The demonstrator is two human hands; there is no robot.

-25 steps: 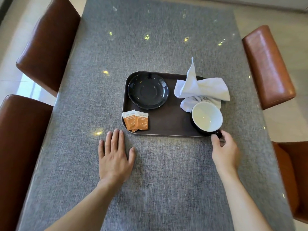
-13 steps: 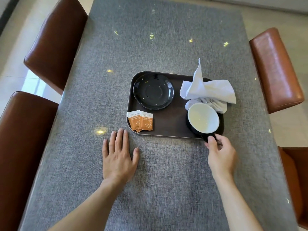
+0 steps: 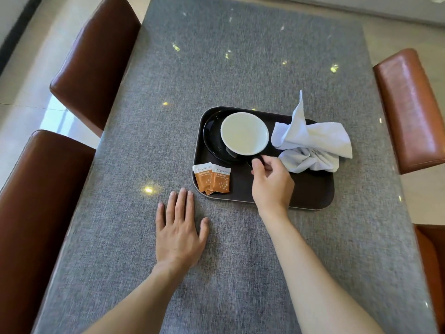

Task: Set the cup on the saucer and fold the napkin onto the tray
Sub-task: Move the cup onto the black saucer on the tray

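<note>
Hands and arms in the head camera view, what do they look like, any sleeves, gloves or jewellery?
Both are bare. The left hand and the right hand wear no gloves, and no rings, watch or bracelet show on the fingers or wrists. The forearms are uncovered as far as the bottom edge of the picture, so no sleeves are in view. Nails look short and unpainted. No markings can be seen.

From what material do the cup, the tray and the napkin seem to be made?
Cup: probably glazed ceramic, with a smooth white inside and a dark glossy outside.
Tray: likely plastic; dark brown matte face, thin pale rim, rounded corners. I cannot be sure.
Napkin: woven cloth, pale and matte; it holds soft creases and one standing peak.
</note>
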